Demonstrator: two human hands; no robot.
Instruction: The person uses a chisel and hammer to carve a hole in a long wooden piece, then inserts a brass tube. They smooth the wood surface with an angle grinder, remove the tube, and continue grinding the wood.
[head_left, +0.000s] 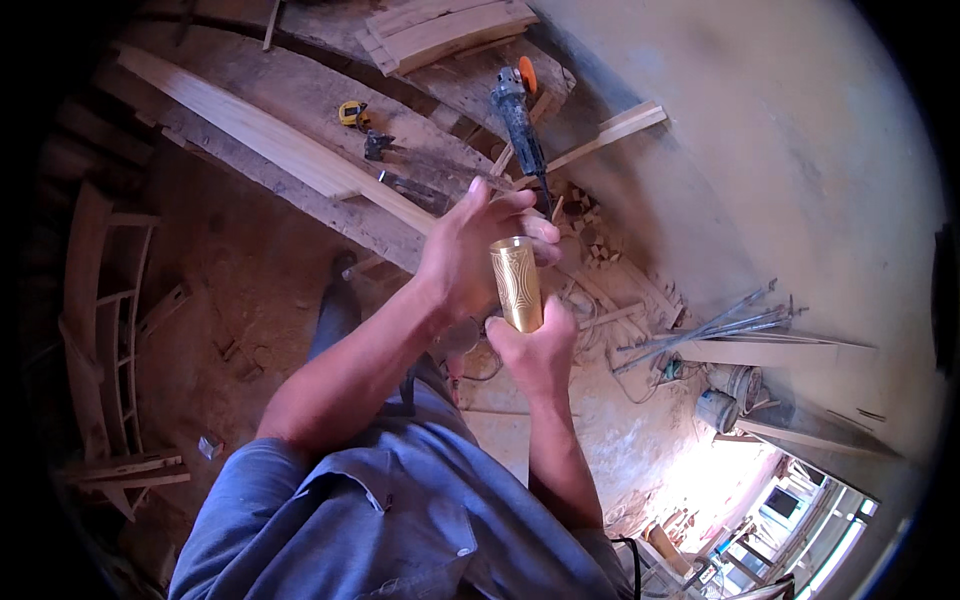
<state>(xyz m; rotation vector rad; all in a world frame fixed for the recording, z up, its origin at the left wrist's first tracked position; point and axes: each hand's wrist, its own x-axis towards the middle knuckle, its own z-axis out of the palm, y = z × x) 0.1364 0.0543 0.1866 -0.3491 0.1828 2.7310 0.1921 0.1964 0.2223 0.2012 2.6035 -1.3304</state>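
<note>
My right hand [541, 355] is wrapped round the lower end of a gold-coloured patterned cylinder [516, 285]. The cylinder stands nearly upright, and its upper rim looks like that of a tumbler; its inside cannot be made out. Close to that rim, on the left, my left hand [470, 245] is raised with its fingers stretched out and holds nothing. Whether its fingertips touch the cylinder's far side is hidden.
Ahead, a wooden workbench [270, 65] carries a long plank [240, 125], a yellow tape measure [353, 114] and an angle grinder [517, 120] with an orange disc. Metal rods [735, 322] and buckets [716, 410] stand at the right. A wooden frame [95, 300] leans at the left.
</note>
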